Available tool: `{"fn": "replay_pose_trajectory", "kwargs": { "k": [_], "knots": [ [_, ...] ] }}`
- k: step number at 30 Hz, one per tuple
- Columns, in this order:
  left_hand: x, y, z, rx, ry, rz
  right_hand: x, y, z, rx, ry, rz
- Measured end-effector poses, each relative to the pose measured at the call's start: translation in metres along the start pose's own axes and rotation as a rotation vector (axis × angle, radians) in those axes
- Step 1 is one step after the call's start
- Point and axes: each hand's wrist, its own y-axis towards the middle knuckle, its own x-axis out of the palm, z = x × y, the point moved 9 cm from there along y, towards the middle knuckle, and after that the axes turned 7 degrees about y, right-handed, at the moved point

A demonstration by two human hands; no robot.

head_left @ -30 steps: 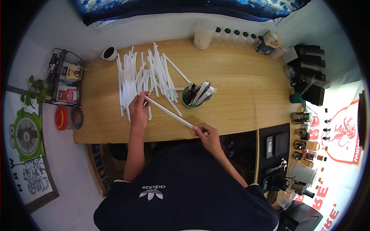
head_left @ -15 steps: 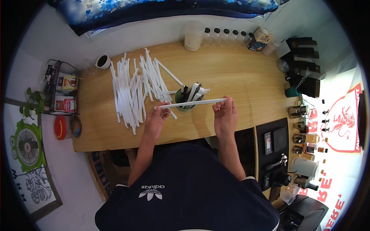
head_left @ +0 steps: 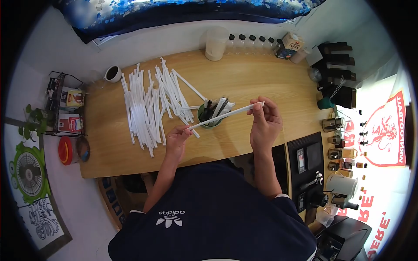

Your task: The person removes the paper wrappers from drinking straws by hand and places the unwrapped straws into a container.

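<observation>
A long white paper-wrapped straw (head_left: pixel 226 115) is stretched between my two hands, tilted up toward the right. My left hand (head_left: pixel 177 138) pinches its lower end. The upper end is held between the thumb and fingers of my right hand (head_left: pixel 266 122). Behind the straw stands a green cup (head_left: pixel 201 114) with several black and white straws in it. To the left, many white wrapped straws (head_left: pixel 143 108) lie in a loose pile on the wooden table (head_left: pixel 261 82).
A white mug (head_left: pixel 113 74) of dark liquid stands at the back left beside a wire rack (head_left: pixel 65 102). Along the back are a pale pitcher (head_left: pixel 216 43), several black-capped bottles and a juice carton (head_left: pixel 289 45). A black mat with a scale (head_left: pixel 301 160) lies at right.
My right hand has risen and moved slightly right, while my left hand is a little lower. The straw has gone from nearly level to tilted. The camera view has shifted slightly.
</observation>
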Motion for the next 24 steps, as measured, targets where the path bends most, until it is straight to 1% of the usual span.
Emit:
{"fn": "replay_pose_trajectory", "kwargs": {
  "k": [7,16,20,23,24],
  "knots": [
    [-0.006,0.001,0.002,-0.011,0.031,0.033,0.016,-0.002,-0.002,-0.030,-0.081,-0.020],
    [-0.002,0.000,0.001,-0.010,0.034,0.035,0.013,-0.002,-0.004,-0.043,-0.048,-0.026],
    [0.000,-0.002,0.001,0.008,0.070,0.019,0.014,0.003,-0.016,-0.070,-0.098,-0.056],
    [0.007,-0.001,0.009,0.022,0.095,0.031,0.016,0.016,-0.047,-0.206,-0.110,-0.068],
    [0.011,-0.002,0.015,0.031,0.099,0.055,0.015,0.019,-0.056,-0.206,-0.112,-0.067]
  ]
}}
